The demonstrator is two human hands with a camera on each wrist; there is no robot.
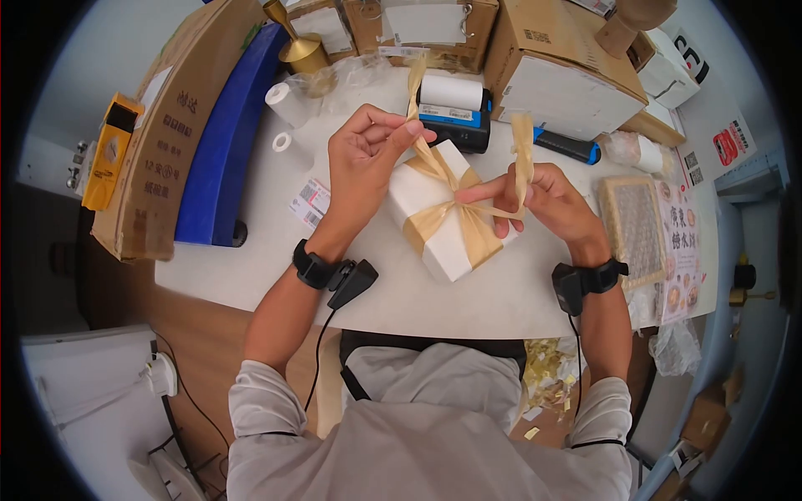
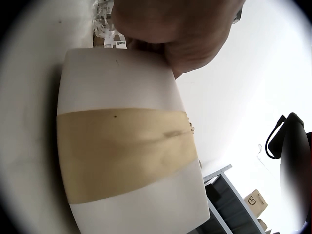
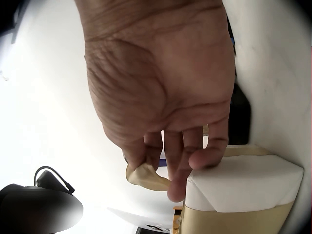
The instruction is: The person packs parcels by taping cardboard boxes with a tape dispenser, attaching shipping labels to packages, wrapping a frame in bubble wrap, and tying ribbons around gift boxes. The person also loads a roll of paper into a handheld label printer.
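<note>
A white wrapped box (image 1: 445, 255) lies at an angle on the table, crossed by a pale gold ribbon (image 1: 428, 222) that gathers in the middle of its top. My left hand (image 1: 365, 163) pinches one ribbon tail between thumb and fingers above the box's upper left. At the right side, my right hand (image 1: 558, 200) pinches a loop of the ribbon, while one extended finger reaches to the gathered crossing. In the right wrist view, the ribbon (image 3: 146, 178) sits between thumb and finger, and other fingertips touch the box's edge. A wide band of ribbon (image 2: 122, 151) wraps the side in the left wrist view.
A black and blue label printer (image 1: 459, 134) with a white roll stands just behind the box. Right of it lies a blue and black cutter (image 1: 568, 146). Cardboard boxes (image 1: 568, 50) line the back; white rolls (image 1: 286, 102) and printed labels (image 1: 311, 203) lie to the left.
</note>
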